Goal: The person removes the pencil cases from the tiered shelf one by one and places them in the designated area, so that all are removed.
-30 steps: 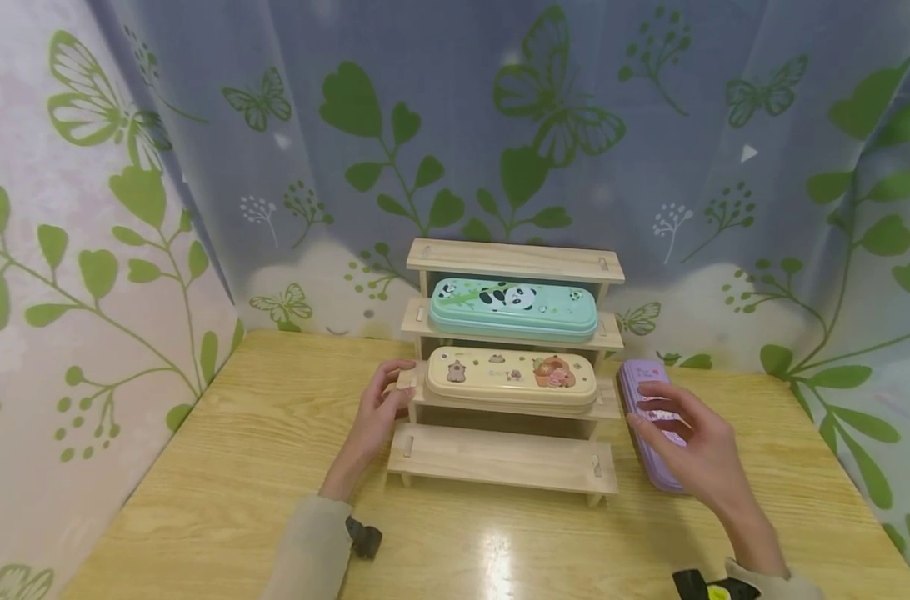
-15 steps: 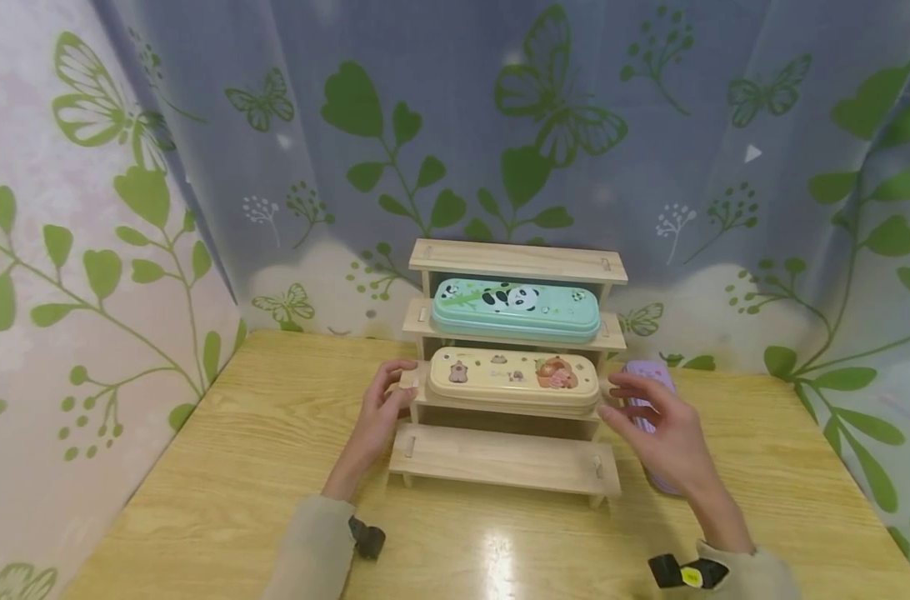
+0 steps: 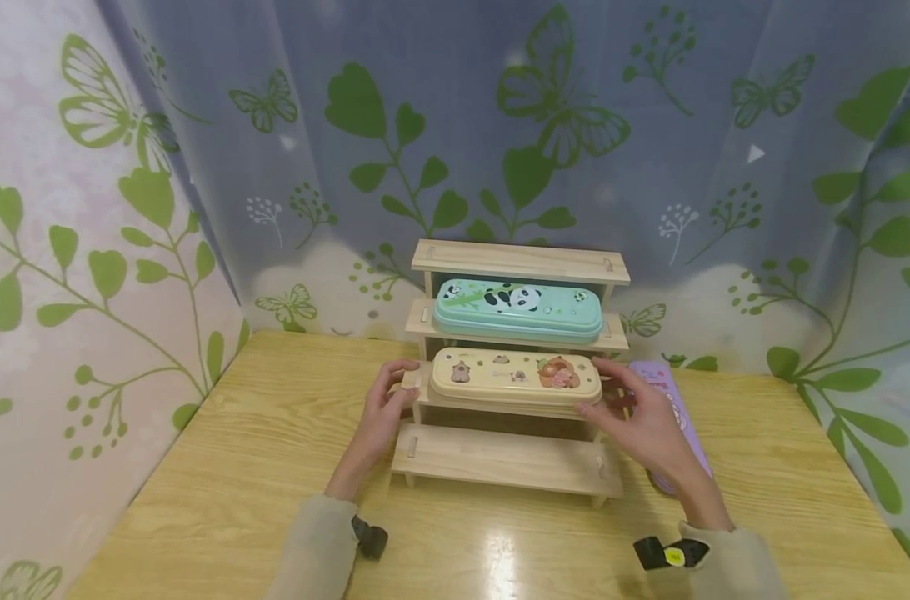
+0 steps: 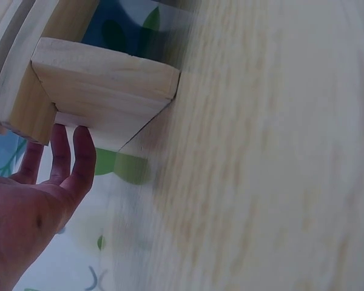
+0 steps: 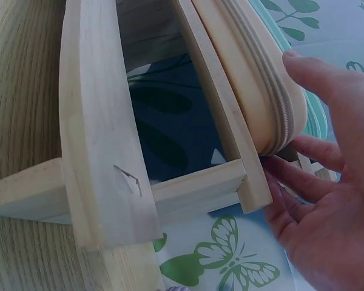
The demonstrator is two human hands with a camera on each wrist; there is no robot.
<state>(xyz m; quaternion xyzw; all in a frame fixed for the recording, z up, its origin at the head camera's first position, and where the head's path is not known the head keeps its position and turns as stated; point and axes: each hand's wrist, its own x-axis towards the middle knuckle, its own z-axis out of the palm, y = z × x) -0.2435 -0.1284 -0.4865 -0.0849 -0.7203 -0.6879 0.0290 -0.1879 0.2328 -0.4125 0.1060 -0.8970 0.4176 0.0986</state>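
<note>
At the centre of the head view, a stepped wooden shelf (image 3: pixel 507 454) is standing on a wood-grain table (image 3: pixel 222 467). A cream zip case (image 3: pixel 511 377) with small animal pictures is resting lengthwise on its second tier from the bottom, just below the middle of the frame. The left hand (image 3: pixel 380 408), left of centre, is gripping the left end of that tier, thumb in front and fingers behind; in the left wrist view its fingertips are touching the wood at the left of the frame. The right hand (image 3: pixel 642 412), right of centre, is holding the right end of the cream zip case between thumb and fingers. In the right wrist view, the thumb is lying against the lid side and the fingers are meeting the rounded end, toward the right edge of the frame.

A mint case (image 3: pixel 503 307) with pandas is lying on the next tier up. A purple case (image 3: pixel 676 400) is lying on the table at the lower right of centre, partly hidden behind the right hand. A leaf-and-butterfly curtain (image 3: pixel 440 117) is filling the upper frame, and pale sleeves (image 3: pixel 316 542) are entering from the bottom edge, black wrist devices (image 3: pixel 368 537) showing beside them.
</note>
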